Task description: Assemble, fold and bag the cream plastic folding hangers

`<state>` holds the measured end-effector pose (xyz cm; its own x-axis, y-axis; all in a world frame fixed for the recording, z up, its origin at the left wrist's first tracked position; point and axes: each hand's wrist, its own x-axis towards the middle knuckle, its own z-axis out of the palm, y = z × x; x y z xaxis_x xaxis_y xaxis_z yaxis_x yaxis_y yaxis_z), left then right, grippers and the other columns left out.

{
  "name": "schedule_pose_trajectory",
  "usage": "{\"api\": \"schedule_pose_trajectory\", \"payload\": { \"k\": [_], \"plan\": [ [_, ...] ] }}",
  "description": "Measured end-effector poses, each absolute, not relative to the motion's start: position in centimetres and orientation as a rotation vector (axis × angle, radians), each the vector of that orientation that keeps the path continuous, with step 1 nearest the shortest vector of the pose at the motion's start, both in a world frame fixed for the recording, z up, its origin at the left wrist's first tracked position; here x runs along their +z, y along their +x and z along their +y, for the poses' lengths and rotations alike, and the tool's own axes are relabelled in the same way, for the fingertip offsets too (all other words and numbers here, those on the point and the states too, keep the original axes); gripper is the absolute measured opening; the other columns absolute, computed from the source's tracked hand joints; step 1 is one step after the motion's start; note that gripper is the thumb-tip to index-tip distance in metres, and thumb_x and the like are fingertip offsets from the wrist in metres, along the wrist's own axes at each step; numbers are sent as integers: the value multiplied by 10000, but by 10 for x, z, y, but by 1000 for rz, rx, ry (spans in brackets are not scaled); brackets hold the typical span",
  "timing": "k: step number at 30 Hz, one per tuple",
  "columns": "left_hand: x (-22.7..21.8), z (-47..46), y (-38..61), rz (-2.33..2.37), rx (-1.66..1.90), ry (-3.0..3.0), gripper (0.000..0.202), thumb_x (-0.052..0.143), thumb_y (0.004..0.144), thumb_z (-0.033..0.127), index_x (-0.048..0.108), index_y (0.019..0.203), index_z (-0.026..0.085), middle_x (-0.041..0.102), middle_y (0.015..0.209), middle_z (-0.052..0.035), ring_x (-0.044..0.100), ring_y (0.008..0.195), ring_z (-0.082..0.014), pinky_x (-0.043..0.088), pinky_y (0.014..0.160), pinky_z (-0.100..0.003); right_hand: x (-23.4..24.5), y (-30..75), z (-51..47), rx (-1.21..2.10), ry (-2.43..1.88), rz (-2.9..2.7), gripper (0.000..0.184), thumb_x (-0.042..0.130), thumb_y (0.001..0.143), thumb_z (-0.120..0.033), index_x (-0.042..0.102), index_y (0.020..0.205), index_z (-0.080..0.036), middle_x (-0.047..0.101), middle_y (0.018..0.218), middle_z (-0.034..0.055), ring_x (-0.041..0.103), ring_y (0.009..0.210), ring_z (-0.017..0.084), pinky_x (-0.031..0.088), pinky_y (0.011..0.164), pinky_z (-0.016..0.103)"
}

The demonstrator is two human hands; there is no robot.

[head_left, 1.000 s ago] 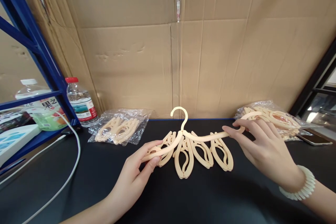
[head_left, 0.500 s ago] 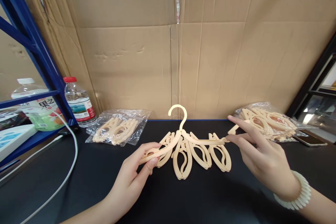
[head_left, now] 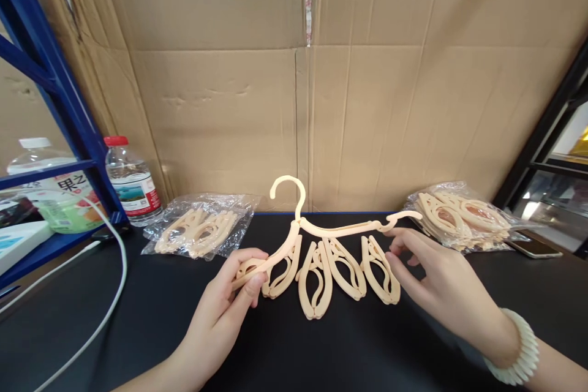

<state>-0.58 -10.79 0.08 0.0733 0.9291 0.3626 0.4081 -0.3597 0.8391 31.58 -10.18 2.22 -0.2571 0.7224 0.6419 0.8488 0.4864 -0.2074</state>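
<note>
A cream folding clothes hanger is spread out above the black table, hook upward. My left hand grips its left arm between thumb and fingers. At the hanger's right end, the hinged outer piece sticks out and tips upward. Just below that piece is my right hand, with thumb and forefinger apart; whether a fingertip touches the hanger I cannot tell. Several folded cream hangers lie in a row underneath, among them one in the middle and one at the right.
Clear plastic bags of folded hangers lie at the left and right. A phone sits beside the right bag. A red-capped water bottle, a white cable and a blue shelf frame are leftward. Cardboard stands behind.
The hanger has shifted left and its hook with it. Its right outer piece now swings further out. My right hand's pointing forefinger has drawn down and bent.
</note>
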Motion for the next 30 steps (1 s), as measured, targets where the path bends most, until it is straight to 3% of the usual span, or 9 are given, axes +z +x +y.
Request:
{"api": "schedule_pose_trajectory", "payload": {
  "k": [3, 10, 12, 14, 16, 18, 23, 27, 30],
  "plan": [
    [0, -104, -6, 1298, 1258, 1845, 227, 494, 943, 438, 546, 1054, 248, 528, 678, 41, 523, 587, -125, 449, 593, -225, 24, 317, -98, -176, -1279, -2001, 182, 444, 965, -311, 450, 806, -221, 589, 1139, 85, 635, 717, 183, 515, 633, 325],
    [1, -103, -5, 1247, 1223, 1890, 199, 516, 934, 416, 567, 1036, 254, 608, 729, 25, 528, 597, -127, 461, 569, -204, 24, 309, -103, 160, -1043, -2117, 78, 443, 972, -219, 430, 897, -238, 575, 1062, 74, 511, 1191, 258, 473, 874, 363],
    [1, -105, -5, 1231, 1227, 1886, 191, 521, 932, 408, 568, 1036, 255, 609, 721, 26, 533, 597, -128, 465, 569, -203, 20, 305, -105, 370, -994, -2085, 42, 462, 977, -236, 422, 984, -246, 573, 1053, 59, 545, 1131, 232, 481, 889, 357],
    [1, -106, -5, 1220, 1223, 1876, 197, 526, 929, 408, 574, 1040, 253, 612, 722, 22, 542, 604, -132, 470, 571, -205, 17, 302, -105, 642, -979, -1975, 142, 472, 988, -281, 390, 1102, -259, 580, 1003, 38, 605, 929, 191, 517, 812, 335],
    [2, -107, -4, 1211, 1227, 1849, 214, 544, 915, 415, 582, 1051, 253, 618, 734, 19, 544, 602, -133, 473, 569, -208, 16, 301, -104, 888, -973, -1845, 238, 473, 998, -336, 361, 1196, -263, 581, 913, 13, 583, 732, 155, 523, 688, 300],
    [4, -108, -2, 1214, 1247, 1783, 237, 568, 898, 427, 591, 1061, 255, 625, 748, 17, 544, 598, -130, 476, 577, -212, 17, 303, -101, 1033, -972, -1760, 260, 516, 984, -386, 425, 1177, -237, 557, 820, -3, 522, 643, 134, 478, 594, 260],
    [15, -112, 2, 1256, 1322, 1535, 237, 638, 848, 435, 642, 960, 226, 616, 688, 7, 562, 662, -148, 466, 628, -224, 23, 310, -98, 1237, -885, -1515, 227, 631, 927, -413, 605, 956, -189, 463, 717, -21, 408, 656, 115, 413, 604, 224],
    [30, -117, 6, 1167, 1480, 1333, 186, 728, 776, 365, 664, 758, 191, 610, 759, 0, 513, 640, -117, 449, 597, -204, 24, 308, -102, 1383, -773, -1266, 184, 655, 921, -365, 626, 868, -190, 453, 732, -14, 392, 692, 118, 414, 644, 216],
    [34, -122, 10, 1086, 1397, 1315, 205, 739, 779, 359, 664, 723, 176, 599, 780, 0, 494, 630, -99, 458, 604, -194, 24, 297, -109, 1461, -713, -1187, 160, 672, 911, -347, 625, 890, -194, 493, 769, -3, 413, 705, 119, 425, 667, 222]
  ]
}}
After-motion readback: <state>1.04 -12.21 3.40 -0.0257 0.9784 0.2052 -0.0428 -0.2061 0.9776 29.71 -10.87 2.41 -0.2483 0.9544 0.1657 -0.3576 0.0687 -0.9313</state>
